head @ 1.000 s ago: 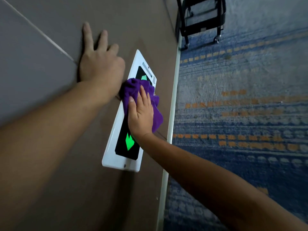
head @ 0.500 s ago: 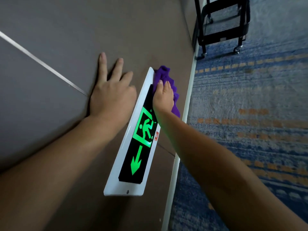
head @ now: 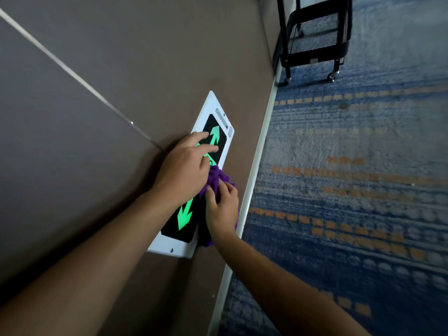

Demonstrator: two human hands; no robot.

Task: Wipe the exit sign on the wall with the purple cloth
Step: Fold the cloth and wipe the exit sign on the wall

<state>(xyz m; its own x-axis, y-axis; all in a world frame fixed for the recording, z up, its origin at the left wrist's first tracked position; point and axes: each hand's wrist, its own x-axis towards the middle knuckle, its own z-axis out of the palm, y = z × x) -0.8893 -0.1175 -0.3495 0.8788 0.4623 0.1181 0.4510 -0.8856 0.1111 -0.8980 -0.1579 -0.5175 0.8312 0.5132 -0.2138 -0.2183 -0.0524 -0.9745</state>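
The exit sign [head: 213,106] is a white-framed black panel with glowing green arrows, mounted low on the brown wall. My left hand [head: 185,163] lies over the sign's middle, fingers spread and pointing along the panel, covering the running-figure symbol. My right hand [head: 221,209] grips the bunched purple cloth [head: 215,177] and presses it against the sign's lower right part, beside my left hand. More purple cloth shows under my right wrist at the sign's near corner.
A white skirting board [head: 257,170] runs along the foot of the wall [head: 121,57]. Blue carpet with orange dashes [head: 351,190] covers the floor. A black wheeled mesh cart [head: 315,37] stands against the wall farther along.
My right hand has drawn the cloth from the sign's far end back to its near end. My left hand has moved off the wall onto the sign's face.
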